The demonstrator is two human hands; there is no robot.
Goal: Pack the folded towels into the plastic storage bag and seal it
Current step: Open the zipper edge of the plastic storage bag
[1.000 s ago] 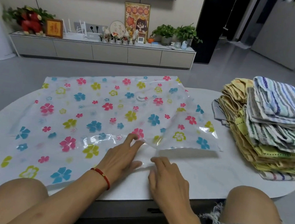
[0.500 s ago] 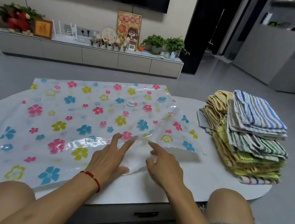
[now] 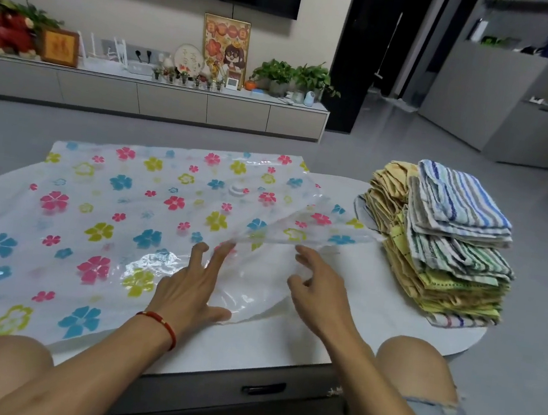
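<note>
A: Plastic, clear and printed with flowers: the storage bag [image 3: 132, 224] lies flat across the white table [image 3: 300, 345], its long axis running left to right, with its open mouth on the right where the top sheet lifts.

B: And the hands?

A: The left hand [image 3: 190, 286] rests on the bag with fingers spread and straight, pressing the lower sheet down. The right hand [image 3: 319, 288] hovers just beside the raised flap, fingers loosely open, gripping nothing.

B: Where are the towels?

A: The folded towels [image 3: 441, 241] sit in 1 stack at the table's right end, right of the bag's mouth and touching its corner. The right hand is nearer them, so I'd judge it makes the reach while the left keeps the mouth pinned.

B: Anything unclear?

A: The seal strip is hard to make out on clear plastic, and I cannot tell how far the mouth has parted. The bag's left end runs out of view.
</note>
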